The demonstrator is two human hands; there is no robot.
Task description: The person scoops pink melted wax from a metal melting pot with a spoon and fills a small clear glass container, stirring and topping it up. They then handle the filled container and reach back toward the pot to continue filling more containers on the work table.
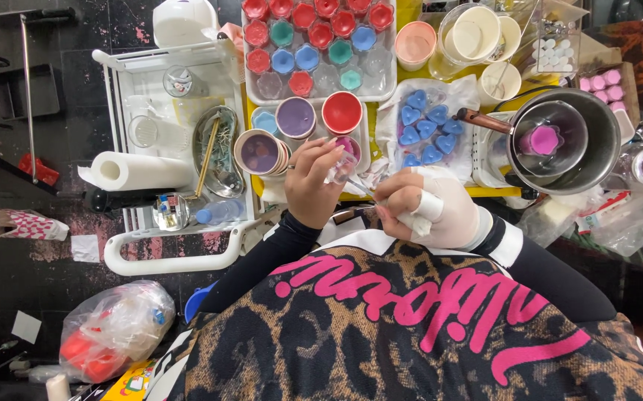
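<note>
Leftmost, floor: a clear plastic bag (116, 327) with red things inside lies on the dark ground; a white cart (177, 160) stands above it in view
Cart: a paper towel roll (137, 171) lies on its side; just beside it a metal oval dish (217, 151) holds a gold stick
Centre tray: a white tray (320, 93) holds rows of small red, blue and teal cups; nearer the person stand a purple-filled cup (295, 116) and a red-filled cup (342, 111)
Left hand: the left hand (312, 180) is curled, fingertips pinching a small clear cup (342, 166); the cup is held up just in front of the stacked cups (262, 153), between both hands
Right hand: the right hand (434, 212), gloved white with a bandaged finger, is closed in a pinch on a thin stick (360, 187); its tip meets the clear cup
Right side: blue heart shapes (425, 128) lie on plastic; a steel pot (563, 139) with a copper handle holds a bowl with a pink flower mould (541, 139)
</note>
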